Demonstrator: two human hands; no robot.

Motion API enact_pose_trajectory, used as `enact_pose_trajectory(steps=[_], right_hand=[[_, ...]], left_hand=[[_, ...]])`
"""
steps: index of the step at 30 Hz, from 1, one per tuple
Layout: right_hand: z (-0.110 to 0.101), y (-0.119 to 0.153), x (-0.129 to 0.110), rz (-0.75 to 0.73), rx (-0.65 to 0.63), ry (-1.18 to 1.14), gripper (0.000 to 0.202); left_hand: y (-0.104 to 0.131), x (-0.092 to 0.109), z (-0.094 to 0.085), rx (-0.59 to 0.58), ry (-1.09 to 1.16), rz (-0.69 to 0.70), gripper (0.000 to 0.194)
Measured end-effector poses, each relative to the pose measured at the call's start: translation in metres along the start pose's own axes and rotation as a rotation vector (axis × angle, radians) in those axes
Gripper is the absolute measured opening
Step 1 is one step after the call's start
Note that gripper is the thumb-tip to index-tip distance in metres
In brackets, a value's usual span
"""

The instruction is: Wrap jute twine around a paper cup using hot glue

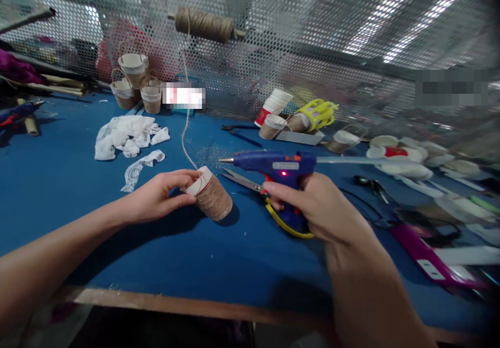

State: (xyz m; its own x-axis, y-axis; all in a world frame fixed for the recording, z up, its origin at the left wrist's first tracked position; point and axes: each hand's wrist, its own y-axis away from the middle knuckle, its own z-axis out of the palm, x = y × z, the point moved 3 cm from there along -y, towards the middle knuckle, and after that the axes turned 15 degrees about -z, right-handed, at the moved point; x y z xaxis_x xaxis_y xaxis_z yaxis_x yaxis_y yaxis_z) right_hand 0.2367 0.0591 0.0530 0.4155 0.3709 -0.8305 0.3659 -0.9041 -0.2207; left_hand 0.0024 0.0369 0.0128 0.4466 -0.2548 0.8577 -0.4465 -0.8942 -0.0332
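Your left grip pinches a tilted, white-rimmed, twine-wrapped cup and your right grip holds a glue gun, over a blue bench backed by a perforated screen.

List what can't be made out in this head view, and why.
All in the head view:
- Scissors: handles partly hidden behind the glue gun and right hand.
- Glue gun's label: lettering too small to read.
- Twine-wrapped cup: inner bottom hidden by its own wall.
- Blue tool: cut off by the left edge.
- Right-side cups: too blurred to count.
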Motion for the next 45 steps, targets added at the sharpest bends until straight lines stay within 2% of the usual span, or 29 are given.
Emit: enact_pose_trajectory(steps=[2, 4, 10, 15, 18, 21, 23, 25, 26, 29, 34, 39, 45], right_hand=[[-0.006, -0.011, 0.014, 0.078, 0.136, 0.011, 0.025], [-0.009, -0.023, 0.026, 0.155, 0.193, 0.118, 0.021], [-0.005, -0.057, 0.059, 0.285, 0.121, 0.310, 0.032], [0.001, -0.072, 0.077, 0.332, 0.047, 0.514, 0.027], [0.006, -0.074, 0.063, 0.266, 0.075, 0.646, 0.023], [0.019, -0.068, 0.029, 0.109, 0.085, 0.689, 0.023], [0.035, -0.061, 0.001, -0.032, 0.000, 0.618, 0.028], [0.055, -0.052, -0.026, -0.228, -0.147, 0.412, 0.027], [0.063, -0.048, -0.037, -0.282, -0.170, 0.350, 0.027], [0.075, -0.041, -0.057, -0.369, -0.167, 0.355, 0.020], [0.066, -0.038, -0.059, -0.371, -0.088, 0.204, 0.014], [0.050, -0.029, -0.046, -0.308, -0.025, -0.016, 0.015], [0.046, -0.021, -0.030, -0.289, -0.002, -0.131, 0.015]], left_hand=[[0.000, 0.000, 0.000, 0.017, 0.007, -0.007, 0.012], [0.000, 0.000, 0.000, 0.038, 0.006, -0.013, 0.012], [-0.001, -0.002, 0.000, 0.071, -0.018, -0.036, 0.012], [0.000, 0.001, 0.001, 0.083, -0.038, -0.018, 0.013], [0.000, 0.002, 0.001, 0.080, -0.036, -0.023, 0.014], [0.000, 0.002, 0.002, 0.071, -0.017, -0.030, 0.012], [0.000, 0.002, 0.003, 0.054, 0.006, -0.026, 0.011], [0.001, 0.001, 0.003, 0.041, 0.032, -0.026, 0.012], [0.001, 0.001, 0.004, 0.039, 0.044, -0.028, 0.013], [0.002, 0.000, 0.004, 0.046, 0.053, -0.048, 0.014], [0.003, 0.003, 0.003, 0.027, 0.084, -0.104, 0.013], [0.005, 0.008, 0.005, -0.052, 0.245, -0.146, 0.015], [0.007, 0.011, 0.007, -0.124, 0.327, -0.121, 0.010]])
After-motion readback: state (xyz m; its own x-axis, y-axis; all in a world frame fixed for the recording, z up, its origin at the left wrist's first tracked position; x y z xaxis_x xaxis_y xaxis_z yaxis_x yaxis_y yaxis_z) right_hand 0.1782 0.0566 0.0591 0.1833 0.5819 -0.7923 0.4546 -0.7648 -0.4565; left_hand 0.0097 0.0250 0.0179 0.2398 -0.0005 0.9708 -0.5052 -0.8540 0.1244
